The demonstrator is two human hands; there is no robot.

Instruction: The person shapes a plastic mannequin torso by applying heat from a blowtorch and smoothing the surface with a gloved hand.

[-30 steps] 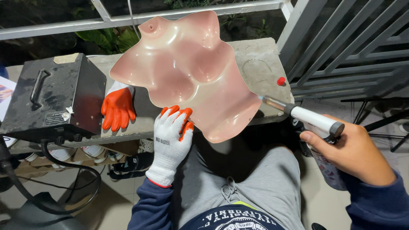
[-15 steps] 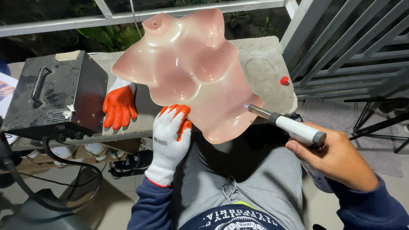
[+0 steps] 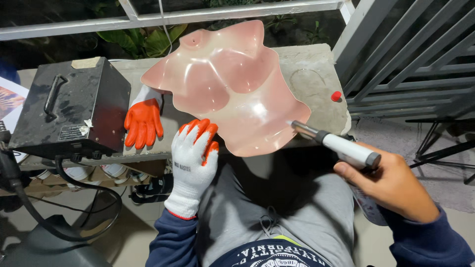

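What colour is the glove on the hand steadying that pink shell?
The left hand wears a white knit glove with orange-coated fingertips, plain in the head view.

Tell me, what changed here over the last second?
The right hand swung the pen-like tool leftward until its tip met the pink plastic shell's edge. The gloved left hand stayed at the shell; the spare glove and black box stayed put.

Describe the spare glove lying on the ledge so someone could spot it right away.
On the concrete ledge, look between the black box and the pink torso shell. The spare glove lies flat there, orange fingers toward the person; unlike the one on the left hand, it is empty.
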